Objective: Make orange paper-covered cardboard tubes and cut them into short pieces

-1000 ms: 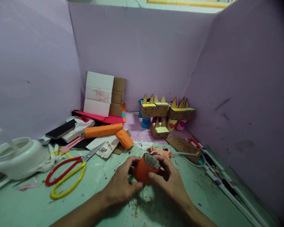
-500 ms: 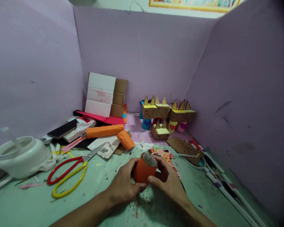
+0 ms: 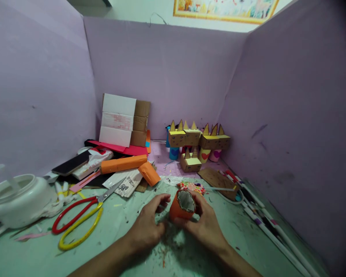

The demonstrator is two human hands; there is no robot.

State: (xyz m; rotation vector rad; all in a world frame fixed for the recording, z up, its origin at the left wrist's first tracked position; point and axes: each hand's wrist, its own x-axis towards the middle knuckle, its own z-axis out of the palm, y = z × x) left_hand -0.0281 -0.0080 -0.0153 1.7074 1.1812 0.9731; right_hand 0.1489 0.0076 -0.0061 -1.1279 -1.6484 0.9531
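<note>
An orange-covered tube [image 3: 178,209] stands near the front middle, its ragged grey open end tilted up toward me. My right hand [image 3: 203,221] grips it from the right, thumb across the front and fingers behind. Just left of the tube is my left hand [image 3: 148,223], apart from it, with thumb and fingers curved and a gap between them. Nothing is in the left hand. Small brown and orange scraps lie on the green surface below the hands.
Scissors [image 3: 80,219] and a white pot [image 3: 23,200] sit on the left. Orange rolls [image 3: 123,163], papers and a phone [image 3: 72,163] lie behind. Horned cardboard figures [image 3: 192,162] stand at the back. White sticks [image 3: 276,234] run along the right wall [image 3: 294,115].
My left hand has let go of the tube and moved a little left. The tube is now held by my right hand alone, its open end turned more toward me. The view has shifted slightly.
</note>
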